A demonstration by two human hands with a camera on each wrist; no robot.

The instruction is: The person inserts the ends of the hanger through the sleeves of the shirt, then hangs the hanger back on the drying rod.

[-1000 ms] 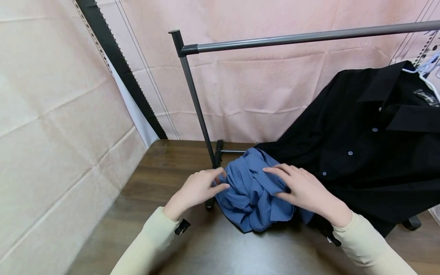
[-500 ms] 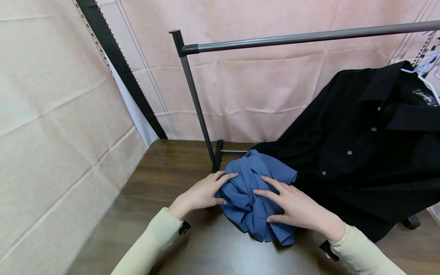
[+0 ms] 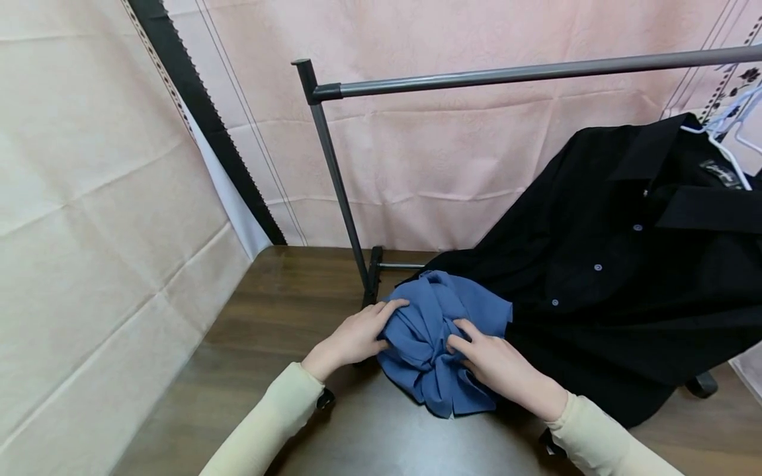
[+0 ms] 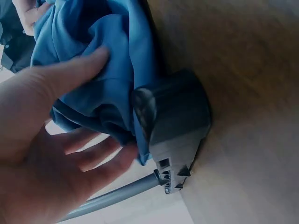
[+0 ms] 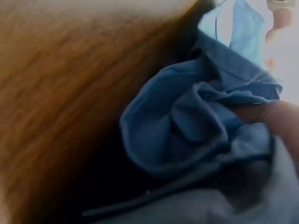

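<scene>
A crumpled blue garment [image 3: 425, 324] lies bunched on the brown table by the foot of a clothes rack. My left hand [image 3: 357, 334] rests against its left side in the head view. The left wrist view shows that hand's [image 4: 51, 116] thumb and fingers fairly straight along the cloth. On the other side, my right hand [image 3: 500, 363] grips the folds with bent fingers. In the right wrist view the thumb [image 5: 275, 121] is tucked into the blue folds [image 5: 196, 116], and most of the fingers are hidden there.
The metal rack's upright [image 3: 337, 175] stands just behind the left hand, its black foot [image 4: 177, 107] close to the garment. A black shirt [image 3: 595, 264] on a pale hanger [image 3: 729, 125] spreads over the right side. Pinkish curtain [image 3: 446, 152] hangs behind the table [image 3: 220, 377].
The right hand has moved down and left, its fingers changing from spread to bent into the cloth. The garment's near right part has shifted left. The left hand stays at its left side.
</scene>
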